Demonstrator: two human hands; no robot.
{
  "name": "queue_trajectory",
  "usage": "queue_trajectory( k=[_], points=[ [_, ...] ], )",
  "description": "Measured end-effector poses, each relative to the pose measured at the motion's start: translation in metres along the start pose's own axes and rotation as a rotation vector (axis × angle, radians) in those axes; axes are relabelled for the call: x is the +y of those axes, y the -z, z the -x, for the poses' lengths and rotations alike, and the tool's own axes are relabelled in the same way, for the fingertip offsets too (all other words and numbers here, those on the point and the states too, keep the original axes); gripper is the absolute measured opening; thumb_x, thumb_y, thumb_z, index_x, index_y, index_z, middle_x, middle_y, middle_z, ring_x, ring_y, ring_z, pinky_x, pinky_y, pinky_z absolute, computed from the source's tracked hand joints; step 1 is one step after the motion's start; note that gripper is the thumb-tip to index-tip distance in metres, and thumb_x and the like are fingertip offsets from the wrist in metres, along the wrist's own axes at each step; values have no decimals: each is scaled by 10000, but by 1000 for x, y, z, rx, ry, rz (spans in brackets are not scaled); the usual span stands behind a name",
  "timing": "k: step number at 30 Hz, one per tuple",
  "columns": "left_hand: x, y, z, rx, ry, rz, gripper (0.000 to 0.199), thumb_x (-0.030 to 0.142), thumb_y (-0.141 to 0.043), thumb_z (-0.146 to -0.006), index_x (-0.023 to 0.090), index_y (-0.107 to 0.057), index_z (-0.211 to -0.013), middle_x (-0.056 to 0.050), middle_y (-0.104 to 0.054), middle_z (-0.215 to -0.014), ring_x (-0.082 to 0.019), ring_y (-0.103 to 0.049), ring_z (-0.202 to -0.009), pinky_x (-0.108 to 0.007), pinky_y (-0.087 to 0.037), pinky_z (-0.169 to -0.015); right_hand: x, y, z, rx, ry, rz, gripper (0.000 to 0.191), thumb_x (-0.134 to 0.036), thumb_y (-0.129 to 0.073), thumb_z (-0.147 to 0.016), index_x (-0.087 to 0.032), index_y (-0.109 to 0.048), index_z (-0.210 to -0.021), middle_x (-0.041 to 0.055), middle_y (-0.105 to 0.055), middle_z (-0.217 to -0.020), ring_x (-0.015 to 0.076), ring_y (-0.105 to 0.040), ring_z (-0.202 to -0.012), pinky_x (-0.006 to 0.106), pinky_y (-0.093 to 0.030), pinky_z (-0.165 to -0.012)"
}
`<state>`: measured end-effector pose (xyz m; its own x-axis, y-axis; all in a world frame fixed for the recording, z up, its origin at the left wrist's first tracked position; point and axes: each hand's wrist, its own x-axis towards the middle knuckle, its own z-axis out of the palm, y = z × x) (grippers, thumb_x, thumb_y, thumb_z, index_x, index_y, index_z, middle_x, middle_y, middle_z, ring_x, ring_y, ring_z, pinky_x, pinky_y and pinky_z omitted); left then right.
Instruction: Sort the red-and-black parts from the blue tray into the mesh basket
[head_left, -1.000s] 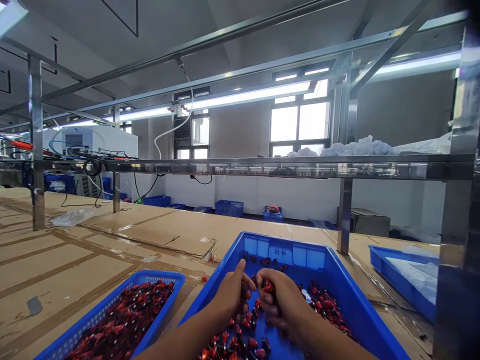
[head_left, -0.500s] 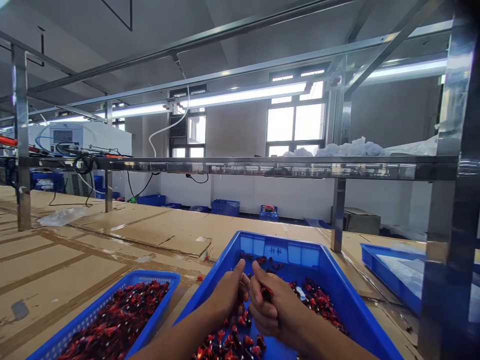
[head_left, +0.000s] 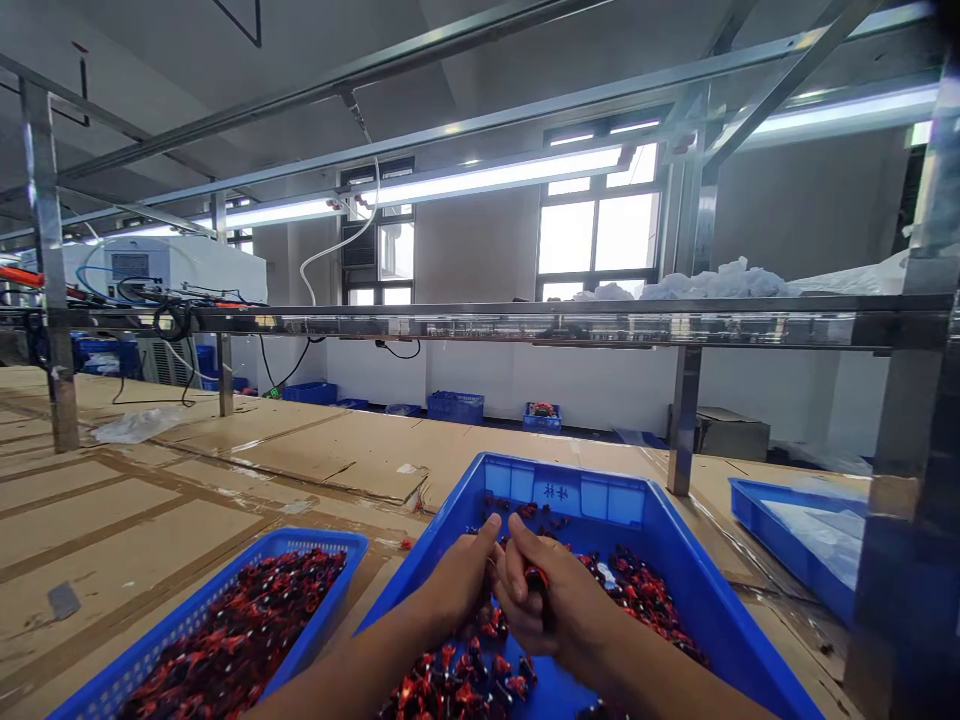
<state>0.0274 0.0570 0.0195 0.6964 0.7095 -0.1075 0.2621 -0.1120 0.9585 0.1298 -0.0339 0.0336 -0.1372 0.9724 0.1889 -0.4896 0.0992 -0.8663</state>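
Above the large blue tray, my two hands meet with thumbs pointing up. My right hand is closed, fingers curled round a small red-and-black part that shows between them. My left hand is curled and touches or nearly touches the right one; what its fingers hold, if anything, is hidden. Below them, loose red-and-black parts lie in the tray, with a further heap along its right side.
A blue perforated basket full of similar red-and-black parts stands left of the tray. At right is a shallow blue tray with whitish plastic. Steel posts and a shelf rail rise beyond. Cardboard covers the table.
My hands have drawn closer together, closing the gap between their fingers. The camera view has shifted slightly. Both hands stay over the tray.
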Motion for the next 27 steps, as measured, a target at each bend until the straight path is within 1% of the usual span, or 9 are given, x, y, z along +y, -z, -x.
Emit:
queue_trajectory(
  k=[6,8,10,12,15,17,19,23,27],
  points=[
    [0,1,1,-27,-35,38,762,845,-246,-768,167,-561,-624,6,-457,-413,-92,-352,-337,-224,-261,-375,-10,-2,4,-52,-106,-74,579,-591,-419,-923,-162,-476,-539,-50,-360,-452,54,-270,-362,157,-134,-302],
    [0,0,1,-20,16,92,758,865,-256,-743,178,-565,-663,17,-443,-425,-97,-348,-340,-221,-241,-365,-15,2,3,-33,-169,-154,555,-619,-413,-905,-168,-494,-592,-47,-387,-522,58,-298,-383,157,-100,-299],
    [-1,0,0,-18,93,162,751,883,-283,-714,188,-566,-694,16,-464,-469,-100,-358,-357,-213,-213,-356,-17,7,2,32,-236,-146,520,-653,-413,-878,-184,-533,-689,-52,-408,-584,58,-300,-387,160,-71,-304],
    [-2,0,-2,-40,174,257,730,886,-326,-696,193,-555,-698,9,-503,-535,-94,-371,-380,-201,-193,-363,-14,10,1,135,-252,60,484,-658,-431,-860,-198,-559,-777,-63,-415,-589,55,-274,-379,166,-95,-327],
    [-5,1,-7,-59,217,420,694,864,-387,-696,186,-528,-659,8,-515,-563,-81,-373,-388,-190,-177,-383,-4,12,1,264,-69,727,330,-517,-622,-794,-190,-589,-766,-57,-484,-564,75,-369,-444,193,-236,-428],
    [-7,-1,-10,-39,204,495,680,834,-366,-736,179,-509,-622,12,-492,-524,-79,-367,-380,-195,-204,-393,3,9,4,267,91,1164,205,-372,-718,-723,-196,-632,-783,-33,-592,-619,114,-491,-555,221,-296,-524],
    [-8,-4,-11,13,211,538,664,783,-328,-793,171,-529,-631,9,-485,-492,-90,-391,-384,-201,-250,-407,9,6,6,245,153,1427,189,-318,-736,-692,-220,-667,-837,-19,-672,-706,152,-573,-658,237,-310,-582],
    [-12,-10,-10,155,242,582,622,738,-363,-808,161,-585,-747,0,-521,-502,-129,-474,-431,-214,-316,-434,17,2,6,246,124,1608,152,-319,-731,-681,-222,-675,-785,-4,-708,-726,169,-606,-655,245,-275,-558],
    [-17,-12,-12,104,202,558,645,791,-351,-762,175,-544,-741,3,-522,-530,-134,-489,-463,-238,-364,-471,16,1,4,255,165,1594,39,-197,-660,-687,-209,-635,-715,-12,-687,-674,144,-574,-602,233,-252,-531]
  ],
)
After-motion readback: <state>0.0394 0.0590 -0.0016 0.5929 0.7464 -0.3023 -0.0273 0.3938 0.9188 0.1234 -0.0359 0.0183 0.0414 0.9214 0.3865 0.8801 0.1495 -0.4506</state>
